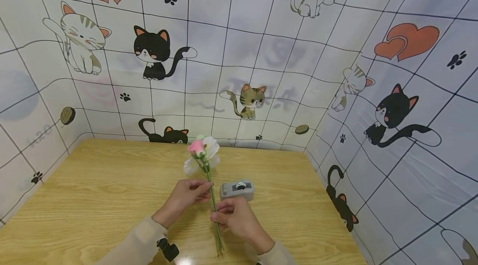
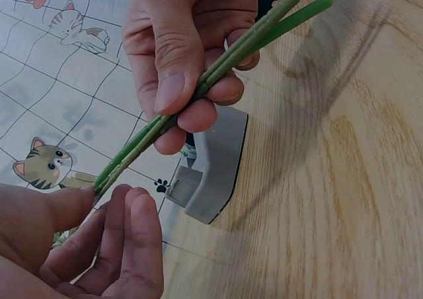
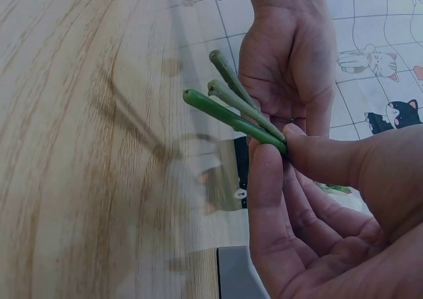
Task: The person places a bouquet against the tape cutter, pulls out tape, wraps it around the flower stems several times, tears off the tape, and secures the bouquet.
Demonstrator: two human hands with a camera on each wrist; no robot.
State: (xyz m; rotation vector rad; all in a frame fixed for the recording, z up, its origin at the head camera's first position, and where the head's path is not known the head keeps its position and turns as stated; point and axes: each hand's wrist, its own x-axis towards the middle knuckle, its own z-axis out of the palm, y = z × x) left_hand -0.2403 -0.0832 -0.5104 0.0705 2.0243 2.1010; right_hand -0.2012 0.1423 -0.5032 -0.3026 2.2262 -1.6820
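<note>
A small bunch of artificial flowers (image 1: 204,163), with a pink rosebud and white blooms, is held over the table, heads pointing away from me. My left hand (image 1: 188,194) pinches the green stems (image 2: 125,155) between thumb and fingers, just below the blooms. Lower down, my right hand (image 1: 239,218) grips the same stems with its thumb laid across them. Several cut stem ends (image 3: 228,107) stick out past the right hand's fingers in the right wrist view. Just beyond the right hand stands a grey tape dispenser (image 1: 237,190) with a roll in it.
The wooden table (image 1: 112,182) runs back to a hanging cloth (image 1: 224,45) printed with cats, hearts and paw marks. More of that cloth rises along the left and right sides. A black wrist camera (image 1: 169,250) is strapped on the left sleeve.
</note>
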